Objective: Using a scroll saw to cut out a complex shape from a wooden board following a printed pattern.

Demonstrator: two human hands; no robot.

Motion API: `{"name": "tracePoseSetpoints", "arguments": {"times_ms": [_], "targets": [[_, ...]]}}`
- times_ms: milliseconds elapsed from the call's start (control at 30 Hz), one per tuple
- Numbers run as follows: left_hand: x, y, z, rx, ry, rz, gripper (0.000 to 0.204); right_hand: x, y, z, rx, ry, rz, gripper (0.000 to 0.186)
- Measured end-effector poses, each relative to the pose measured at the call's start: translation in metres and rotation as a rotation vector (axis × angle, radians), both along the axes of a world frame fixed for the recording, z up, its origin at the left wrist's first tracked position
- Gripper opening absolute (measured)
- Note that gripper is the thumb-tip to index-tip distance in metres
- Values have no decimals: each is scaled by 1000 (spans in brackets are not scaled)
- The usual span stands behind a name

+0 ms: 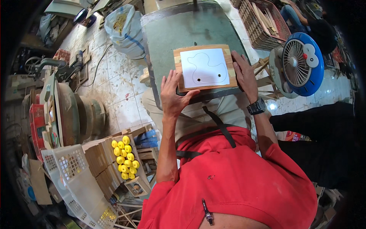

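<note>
A wooden board (178, 70) lies flat on a dark green machine table (164, 34). On top of it is a white sheet of paper (209, 63) with a duck outline drawn on it and two dark round holes near its lower part. My left hand (173, 92) rests at the board's left near corner, fingers spread, thumb stretched along the near edge. Along the right edge lies my right hand (246, 78), its fingers extended against the wood, a black watch (256, 107) on the wrist. Neither hand is wrapped round the board.
At the table's far edge stands a dark vertical machine part (195, 5). A blue fan (304, 63) is to the right, below a crate (263, 24) of wood strips. Left are a white sack (125, 30), a machine (68, 103), yellow round pieces (126, 157) and a plastic basket (78, 179).
</note>
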State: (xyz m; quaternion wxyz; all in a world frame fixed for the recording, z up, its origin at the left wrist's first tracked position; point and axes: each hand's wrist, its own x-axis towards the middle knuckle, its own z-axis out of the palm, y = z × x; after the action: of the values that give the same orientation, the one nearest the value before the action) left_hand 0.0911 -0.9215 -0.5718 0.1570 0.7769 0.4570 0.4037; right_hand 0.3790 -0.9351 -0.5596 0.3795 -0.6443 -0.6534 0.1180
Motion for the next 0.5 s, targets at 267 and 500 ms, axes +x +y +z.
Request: {"name": "tracePoseSetpoints", "arguments": {"times_ms": [267,500], "targets": [[2,-1,4,10,42,8,83,4,5,0,36,114,8,35],[3,-1,5,-14,51,16,84,6,6,1,36,126,24,38]]}}
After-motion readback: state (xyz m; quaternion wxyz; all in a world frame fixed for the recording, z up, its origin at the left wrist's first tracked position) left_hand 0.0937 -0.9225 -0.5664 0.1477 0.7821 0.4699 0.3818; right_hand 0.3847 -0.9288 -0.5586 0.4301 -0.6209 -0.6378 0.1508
